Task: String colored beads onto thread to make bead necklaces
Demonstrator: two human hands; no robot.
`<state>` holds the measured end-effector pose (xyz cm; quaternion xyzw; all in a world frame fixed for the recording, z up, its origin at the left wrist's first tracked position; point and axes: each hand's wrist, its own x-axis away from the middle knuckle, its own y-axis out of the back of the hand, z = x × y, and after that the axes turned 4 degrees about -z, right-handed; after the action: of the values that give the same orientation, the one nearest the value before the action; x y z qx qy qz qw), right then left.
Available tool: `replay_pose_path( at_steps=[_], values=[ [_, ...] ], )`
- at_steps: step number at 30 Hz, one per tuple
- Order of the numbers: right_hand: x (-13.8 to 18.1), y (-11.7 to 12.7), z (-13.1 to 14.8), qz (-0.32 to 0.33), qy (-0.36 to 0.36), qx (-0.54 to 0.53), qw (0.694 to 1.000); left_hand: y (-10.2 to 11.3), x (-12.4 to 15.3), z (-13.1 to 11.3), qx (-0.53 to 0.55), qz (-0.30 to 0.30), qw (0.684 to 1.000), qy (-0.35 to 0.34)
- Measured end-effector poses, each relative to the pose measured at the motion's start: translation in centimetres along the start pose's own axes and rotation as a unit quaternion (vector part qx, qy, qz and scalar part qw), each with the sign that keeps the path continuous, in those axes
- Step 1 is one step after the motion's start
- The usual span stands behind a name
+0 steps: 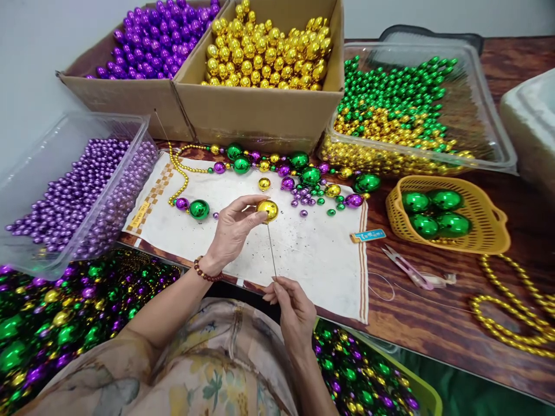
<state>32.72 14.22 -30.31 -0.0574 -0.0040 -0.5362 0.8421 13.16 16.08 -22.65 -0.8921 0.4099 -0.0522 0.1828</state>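
Note:
My left hand (pixel 234 228) pinches a large gold bead (pixel 267 209) above the white cloth (pixel 312 254). My right hand (pixel 292 306) is closed on the lower end of a long thin needle (pixel 271 251) whose tip points up at the gold bead. A partly strung strand of gold, green and purple beads (pixel 260 164) curves across the far side of the cloth, with loose beads beside it.
Cardboard boxes of purple beads (pixel 156 34) and gold beads (pixel 264 52) stand at the back. Clear trays hold purple beads (pixel 73 190) and green and gold beads (pixel 390 110). A yellow basket (pixel 477 231) holds green balls. Small scissors (pixel 407 268) and a gold strand (pixel 511 312) lie on the right.

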Motion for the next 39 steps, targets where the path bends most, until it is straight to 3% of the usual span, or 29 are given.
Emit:
replay_pose_path(
  at_steps=[15,25,32,39],
  values=[
    [-0.8,-1.7,0.8,-0.032,0.019,-0.024,0.999,-1.5,2.6,-1.1,-0.049,0.041,0.995,-0.077],
    [-1.0,-2.0,1.6,-0.051,0.03,-0.021,0.998,-1.5,2.5,-1.2,-0.005,0.014,0.998,-0.056],
    [-1.3,-2.4,1.8,-0.033,0.068,0.005,0.997,-1.3,1.9,-1.6,0.071,-0.019,0.997,0.012],
    [-2.4,-2.9,2.2,-0.043,0.086,-0.048,0.994,-1.4,2.5,-1.5,0.015,0.007,0.999,-0.046]
  ],
)
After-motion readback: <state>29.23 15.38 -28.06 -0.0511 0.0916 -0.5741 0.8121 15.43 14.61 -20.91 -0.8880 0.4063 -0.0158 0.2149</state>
